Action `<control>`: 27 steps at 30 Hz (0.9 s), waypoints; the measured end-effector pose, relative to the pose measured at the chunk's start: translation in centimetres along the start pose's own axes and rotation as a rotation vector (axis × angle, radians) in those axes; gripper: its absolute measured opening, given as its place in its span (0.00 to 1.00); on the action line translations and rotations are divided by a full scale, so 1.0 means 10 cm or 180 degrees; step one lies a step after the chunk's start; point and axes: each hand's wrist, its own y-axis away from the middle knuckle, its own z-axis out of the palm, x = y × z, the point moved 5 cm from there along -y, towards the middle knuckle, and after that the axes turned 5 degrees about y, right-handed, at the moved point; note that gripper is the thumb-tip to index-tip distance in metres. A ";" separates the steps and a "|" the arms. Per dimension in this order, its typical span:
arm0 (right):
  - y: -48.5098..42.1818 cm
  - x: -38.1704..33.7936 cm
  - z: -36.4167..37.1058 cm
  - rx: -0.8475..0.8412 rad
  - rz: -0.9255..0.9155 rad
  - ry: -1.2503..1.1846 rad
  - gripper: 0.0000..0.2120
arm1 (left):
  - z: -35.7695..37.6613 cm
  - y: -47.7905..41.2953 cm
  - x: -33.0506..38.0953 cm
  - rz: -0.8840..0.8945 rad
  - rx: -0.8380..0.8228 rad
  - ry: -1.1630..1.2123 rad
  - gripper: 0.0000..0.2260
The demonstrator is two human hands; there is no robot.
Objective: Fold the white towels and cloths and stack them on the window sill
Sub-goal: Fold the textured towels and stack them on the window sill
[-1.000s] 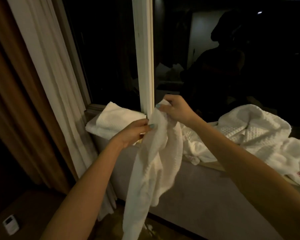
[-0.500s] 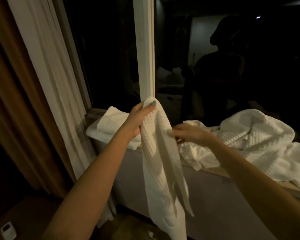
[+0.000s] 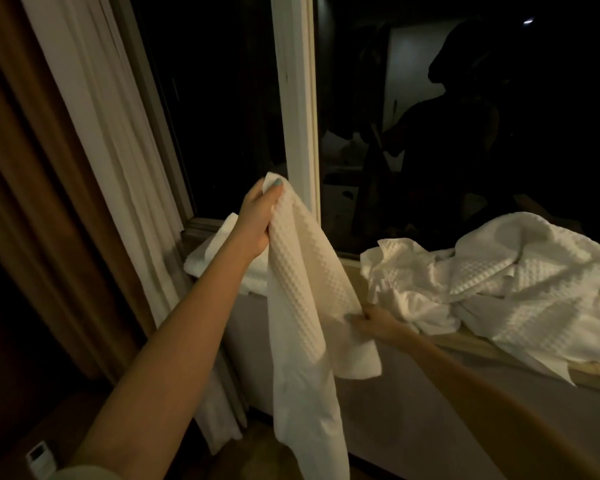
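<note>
Since the frame 0.5 s earlier, the right hand [image 3: 373, 320] has dropped from mid-height to a lower stretch of the towel's right edge, while the left hand [image 3: 257, 220] has stayed raised in front of the window post [image 3: 297, 98]. The left hand pinches 1 top corner of the white waffle towel [image 3: 302, 306], thumb over the cloth and fingers curled behind it. The right hand grips the side edge with fingers closed on the fabric; how much cloth it has gathered cannot be told. The towel hangs clear of the window sill [image 3: 465, 345], its long axis near vertical, its lower end trailing toward the floor. The governing relation is that the held corner lies up and to the left of the gripped edge, so the cloth runs diagonally between the 2 hands. Opening it flat probably requires the right hand to travel up and outward until level with the left. On the sill, 1 folded towel [image 3: 215, 251] lies behind the left forearm, nearer the left hand. A heap of unfolded cloths [image 3: 520, 282] lies just beyond the right hand.
</note>
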 end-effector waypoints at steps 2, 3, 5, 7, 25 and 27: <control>-0.05 0.02 -0.16 0.0188 0.0060 -0.0122 0.17 | -0.26 -0.09 -0.03 -0.0051 0.0207 -0.0374 0.13; -0.06 -0.01 -0.25 0.0233 0.0014 -0.0160 0.15 | -0.39 -0.12 -0.06 -0.0054 0.0294 -0.0624 0.12; -0.07 -0.15 -0.44 0.0193 -0.0133 0.0003 0.11 | -0.63 -0.14 -0.09 -0.0005 0.0393 -0.1182 0.10; -0.08 -0.33 -0.57 0.0163 -0.0222 0.0458 0.13 | -0.82 -0.10 -0.16 0.0150 0.0376 -0.1727 0.09; -0.04 -1.26 -0.36 0.1142 -0.0287 -0.1866 0.11 | -0.30 0.75 -0.83 0.0150 -0.0708 -0.2090 0.08; -0.05 -1.27 -0.33 0.1222 -0.0294 -0.1797 0.12 | -0.14 0.84 -0.88 0.0057 -0.0668 -0.2250 0.13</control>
